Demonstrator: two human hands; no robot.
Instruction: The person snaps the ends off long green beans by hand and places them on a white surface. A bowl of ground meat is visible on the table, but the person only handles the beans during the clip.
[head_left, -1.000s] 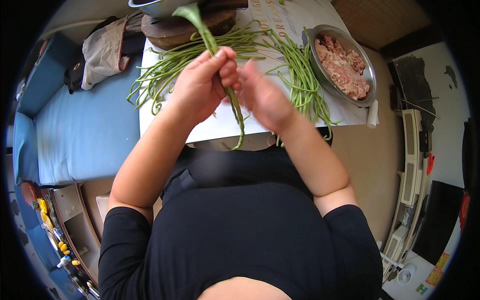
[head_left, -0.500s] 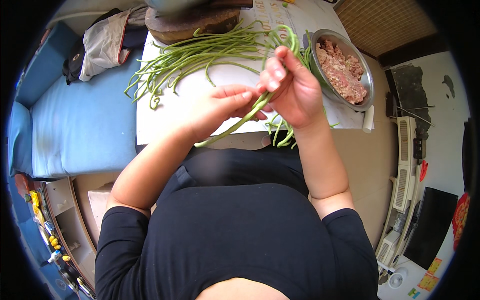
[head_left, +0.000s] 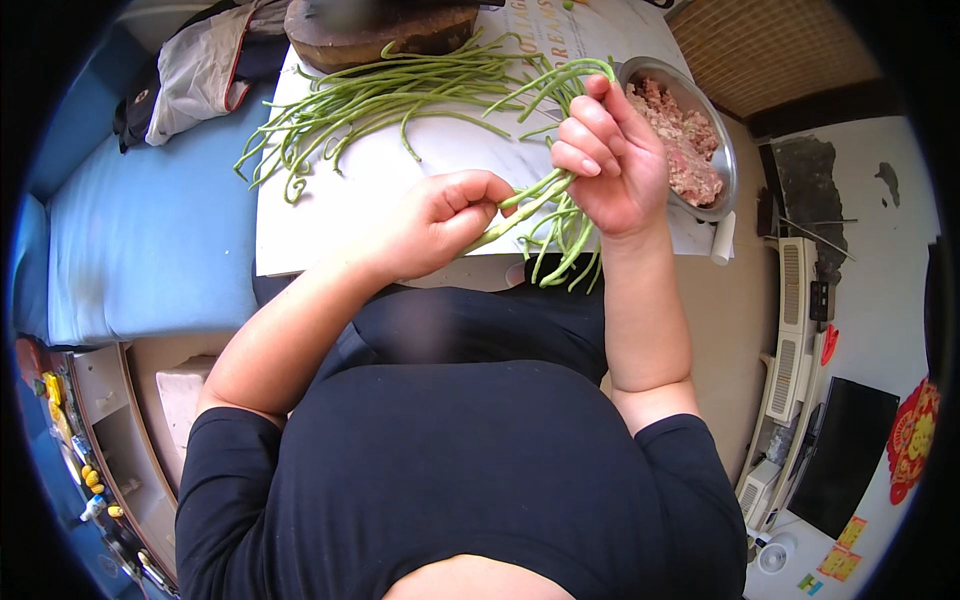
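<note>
Between my hands, above the table's near edge, runs a long green bean (head_left: 535, 201), looped and bent. My left hand (head_left: 447, 222) is closed, pinching its lower stretch between thumb and fingers. The upper part is gripped in my right hand (head_left: 612, 160), whose fingers curl around it; a loop sticks out past the fingertips. A loose pile of long beans (head_left: 400, 90) lies across the table behind my left hand. More bean lengths (head_left: 565, 240) hang at the near edge, below my right hand. Right of that hand stands a metal bowl (head_left: 728, 150) of minced meat (head_left: 690, 150), partly hidden by it.
A round wooden chopping block (head_left: 375, 40) stands at the far left of the white table (head_left: 330, 225). Left of the table is a blue sofa (head_left: 150, 240) with a pale bag (head_left: 200, 75) on it. A white cylinder (head_left: 723, 240) lies at the right table edge.
My hands have drawn a little apart, the right one moving right and down. My left fingers have closed tighter on the bean. The view has shifted slightly.
</note>
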